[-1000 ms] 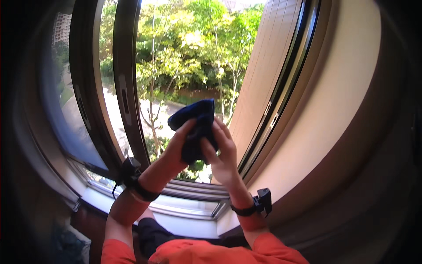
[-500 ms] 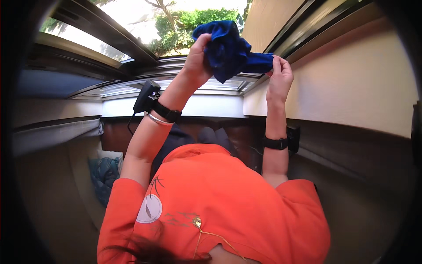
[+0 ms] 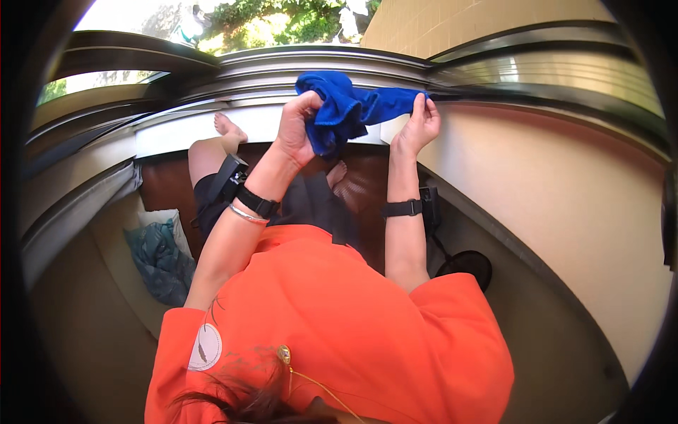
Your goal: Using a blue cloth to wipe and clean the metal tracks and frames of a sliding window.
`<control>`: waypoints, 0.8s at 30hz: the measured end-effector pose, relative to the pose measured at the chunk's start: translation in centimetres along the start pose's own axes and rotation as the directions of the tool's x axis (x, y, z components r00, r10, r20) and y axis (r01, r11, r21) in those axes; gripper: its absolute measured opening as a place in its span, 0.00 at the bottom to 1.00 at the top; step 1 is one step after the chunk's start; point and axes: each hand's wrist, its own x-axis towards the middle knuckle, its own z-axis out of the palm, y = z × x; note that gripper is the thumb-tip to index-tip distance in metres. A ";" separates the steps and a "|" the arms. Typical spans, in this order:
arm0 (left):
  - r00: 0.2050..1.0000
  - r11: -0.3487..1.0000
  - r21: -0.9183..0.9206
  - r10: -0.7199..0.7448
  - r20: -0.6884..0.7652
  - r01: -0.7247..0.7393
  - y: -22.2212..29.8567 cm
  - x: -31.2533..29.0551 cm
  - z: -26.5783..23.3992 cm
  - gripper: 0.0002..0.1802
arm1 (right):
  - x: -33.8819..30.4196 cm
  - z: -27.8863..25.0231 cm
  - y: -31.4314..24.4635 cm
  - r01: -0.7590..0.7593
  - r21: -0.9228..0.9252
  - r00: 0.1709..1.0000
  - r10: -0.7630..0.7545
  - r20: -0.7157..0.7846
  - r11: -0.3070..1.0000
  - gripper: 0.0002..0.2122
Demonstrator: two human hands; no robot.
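Note:
A crumpled blue cloth [image 3: 340, 106] is stretched between my two hands in front of the window. My left hand [image 3: 298, 128] is closed around its bunched, thicker part, which folds over and hangs down a little. Between the thumb and fingers of my right hand [image 3: 420, 126], the narrow end of the cloth is pinched and drawn out to the right. Both arms reach forward, each with a black strap and a small black device at the forearm. Behind the cloth run the metal tracks of the window frame [image 3: 282, 62].
A white sill [image 3: 169, 134] lies below the window, with a bare foot on it. Beneath my legs is a brown leather surface [image 3: 367, 191]. At left are a grey-blue bundled cloth [image 3: 161, 258] and a curtain [image 3: 78, 205]; at right, a cream wall [image 3: 537, 184] and round black object [image 3: 470, 268].
The view has tilted down, showing more of the sill, my legs and a foot. Both hands, still gripping the blue cloth, appear lower and farther left in the picture.

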 end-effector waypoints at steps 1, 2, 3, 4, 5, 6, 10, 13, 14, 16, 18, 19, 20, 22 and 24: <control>0.999 0.999 -0.033 -0.031 0.007 0.032 -0.6 0.0 -0.1 0.10 | 0.3 -0.4 1.0 0.042 -0.013 0.999 -0.042 0.002 0.999 0.09; 0.998 0.996 -0.067 -0.062 0.016 0.063 -1.1 0.1 -0.2 0.09 | 0.6 -0.8 1.5 0.037 -0.032 0.999 -0.037 -0.001 0.999 0.09; 0.997 0.995 -0.074 -0.065 -0.041 0.062 -1.6 0.3 -0.4 0.08 | 0.9 -0.9 1.9 0.056 -0.135 0.998 -0.056 -0.001 0.989 0.09; 0.996 0.994 -0.089 -0.070 -0.049 0.065 -1.7 0.3 -0.7 0.08 | 1.2 -0.9 2.2 0.075 -0.235 0.997 -0.077 0.003 0.969 0.08; 0.994 0.989 -0.109 -0.105 -0.022 0.102 -1.8 0.3 -1.0 0.08 | 1.5 -1.1 2.4 0.067 -0.291 0.996 -0.080 -0.031 0.954 0.08; 0.990 0.982 -0.127 -0.139 0.007 0.138 -1.8 0.4 -1.2 0.07 | 1.6 -1.0 2.6 0.065 -0.306 0.997 -0.077 -0.027 0.950 0.08; 0.976 0.967 -0.149 -0.213 -0.035 0.205 -1.6 0.2 -1.0 0.07 | 1.0 -0.7 1.9 0.224 -0.636 0.959 -0.285 0.006 0.739 0.08; 0.957 0.952 -0.149 -0.281 -0.079 0.267 -1.7 0.7 -1.1 0.08 | 0.3 0.9 0.4 0.209 -0.806 0.946 -0.323 0.024 0.553 0.10; 0.943 0.945 -0.128 -0.315 -0.105 0.301 -1.6 0.8 -1.2 0.09 | 0.5 1.1 0.2 0.291 -0.867 0.919 -0.372 0.135 0.405 0.09; 0.940 0.941 -0.142 -0.322 -0.115 0.306 -2.0 0.9 -1.4 0.08 | 0.8 1.4 -0.7 0.364 -0.901 0.881 -0.400 0.252 0.236 0.09; 0.935 0.942 -0.108 -0.329 -0.132 0.316 -2.4 0.9 -1.7 0.08 | 1.2 2.3 -2.2 0.349 -0.921 0.900 -0.213 0.381 -0.174 0.09; 0.928 0.940 -0.109 -0.338 -0.154 0.324 -2.3 0.9 -1.3 0.08 | 1.6 2.9 -2.8 0.330 -0.913 0.926 -0.106 0.363 -0.238 0.10; 0.926 0.936 -0.117 -0.347 -0.150 0.331 -2.4 1.0 -1.8 0.08 | 1.6 2.8 -2.8 0.327 -0.912 0.927 -0.106 0.361 -0.249 0.10; 0.928 0.922 -0.139 -0.369 -0.040 0.361 -2.5 1.4 -2.8 0.12 | 1.9 2.9 -2.7 0.395 -0.860 0.895 -0.077 0.440 -0.323 0.10; 0.926 0.922 -0.128 -0.374 -0.052 0.365 -2.5 1.3 -3.0 0.12 | 1.8 2.2 -2.5 0.466 -0.825 0.855 -0.078 0.514 -0.320 0.09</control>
